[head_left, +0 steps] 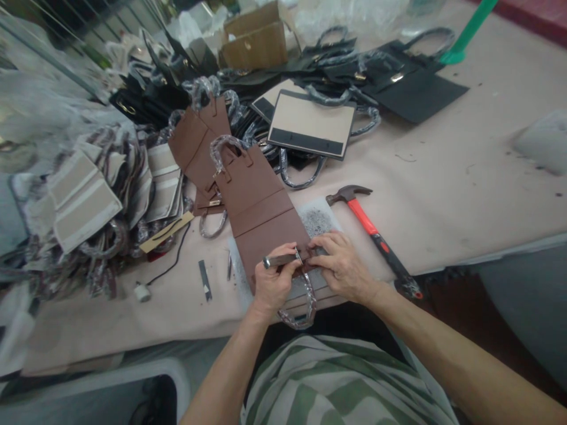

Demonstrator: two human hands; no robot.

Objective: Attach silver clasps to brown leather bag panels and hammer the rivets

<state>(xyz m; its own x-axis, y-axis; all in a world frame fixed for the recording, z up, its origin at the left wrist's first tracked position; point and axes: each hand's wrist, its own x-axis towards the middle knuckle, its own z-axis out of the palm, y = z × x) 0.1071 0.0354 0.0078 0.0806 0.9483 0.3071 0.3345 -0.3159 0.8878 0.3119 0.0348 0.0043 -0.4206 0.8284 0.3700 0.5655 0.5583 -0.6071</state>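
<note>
My left hand point(275, 286) is closed around a short metal rod like a hand punch point(278, 260), its round end pointing left. The rod lies over the near edge of a brown leather bag panel point(266, 212). My right hand point(341, 265) pinches the panel at the tab of a plastic-wrapped handle point(310, 298), close beside the left fingertips. What sits between the fingertips is too small to make out. A white board with a pitted black patch point(316, 219) lies under the panel.
Right of the panel rests a claw hammer point(365, 221). To the left lie a flat metal strip point(205, 280), a slim pointed tool point(229, 265) and a gold-coloured strip point(166, 232). Piled bag pieces point(93, 195), black panels point(416, 82) and a cardboard box point(254, 38) stand behind.
</note>
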